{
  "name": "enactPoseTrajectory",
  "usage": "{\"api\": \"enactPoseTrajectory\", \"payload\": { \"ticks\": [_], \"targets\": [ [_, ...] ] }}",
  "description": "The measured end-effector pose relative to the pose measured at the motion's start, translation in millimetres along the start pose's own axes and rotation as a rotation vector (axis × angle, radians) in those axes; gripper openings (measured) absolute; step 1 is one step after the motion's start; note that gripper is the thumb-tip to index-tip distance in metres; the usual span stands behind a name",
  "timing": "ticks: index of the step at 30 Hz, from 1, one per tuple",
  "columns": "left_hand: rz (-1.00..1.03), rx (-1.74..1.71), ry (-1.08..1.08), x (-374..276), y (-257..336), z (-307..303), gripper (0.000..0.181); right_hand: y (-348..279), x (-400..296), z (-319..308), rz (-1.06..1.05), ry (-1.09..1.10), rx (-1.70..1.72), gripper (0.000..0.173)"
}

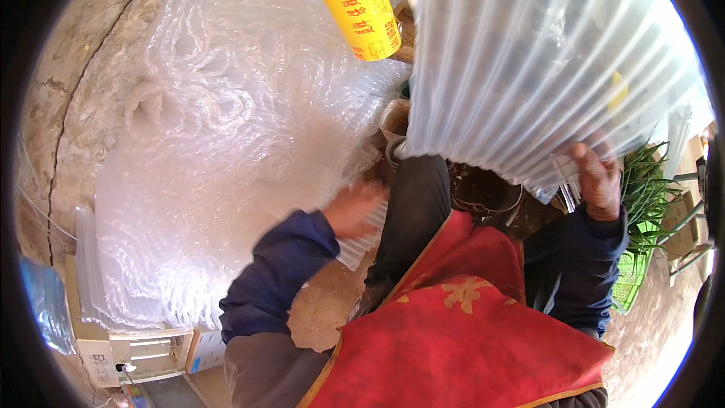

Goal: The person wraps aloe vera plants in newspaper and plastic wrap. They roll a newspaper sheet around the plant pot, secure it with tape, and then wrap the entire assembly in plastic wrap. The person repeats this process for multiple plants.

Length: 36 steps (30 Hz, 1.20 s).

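Observation:
On the right, my right hand (601, 184) grips the lower edge of a clear inflated air-column packaging sheet (498, 68), its thumb on the near side. The other fingers are partly hidden by the sheet, whose tubes fan upward past the picture's top. My left hand (357, 209) is blurred beside my dark trouser knee (416, 198). It lies at the edge of a large heap of clear air-column packaging (226, 153), and a ribbed strip of the plastic (358, 249) shows just under it. Whether its fingers hold that strip cannot be told.
A yellow printed carton of cling wrap (357, 11) juts in from the top. Pots (395, 119) and a dark basin (487, 190) stand beyond my knees. Leafy green plants (645, 198) fill a green crate (631, 280). Cardboard (97, 360) lies lower left; a red apron (464, 334) covers my lap.

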State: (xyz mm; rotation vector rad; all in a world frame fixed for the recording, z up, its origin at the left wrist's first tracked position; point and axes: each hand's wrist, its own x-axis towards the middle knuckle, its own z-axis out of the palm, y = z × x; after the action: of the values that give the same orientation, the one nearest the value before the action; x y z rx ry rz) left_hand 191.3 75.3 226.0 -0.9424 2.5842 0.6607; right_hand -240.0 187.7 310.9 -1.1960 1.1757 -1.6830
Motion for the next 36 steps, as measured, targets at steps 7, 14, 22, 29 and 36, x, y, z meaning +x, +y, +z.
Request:
{"api": "enactPoseTrajectory", "payload": {
  "ticks": [7, 14, 22, 29, 36],
  "targets": [
    [-0.182, 0.318, -0.296, -3, -16, 107, 0.051, -26, -6, -74, -0.136, 0.076, -0.224, 0.063],
    [-0.567, 0.333, -0.031, -49, -163, 87, 0.031, -44, -22, -120, -0.142, 0.270, -0.257, 0.051],
    [-0.588, 0.146, 0.070, -15, -129, 22, 0.029, -131, -36, -152, -0.282, 0.522, -0.454, 0.038],
    [0.310, -0.676, 0.472, 78, 12, -98, 0.049, -233, -21, -173, -0.430, 0.592, -0.729, 0.040],
    [0.803, -0.990, 0.608, 177, 148, -217, 0.079, -241, 69, -137, -0.402, 0.461, -0.859, 0.037]
  ]
}}
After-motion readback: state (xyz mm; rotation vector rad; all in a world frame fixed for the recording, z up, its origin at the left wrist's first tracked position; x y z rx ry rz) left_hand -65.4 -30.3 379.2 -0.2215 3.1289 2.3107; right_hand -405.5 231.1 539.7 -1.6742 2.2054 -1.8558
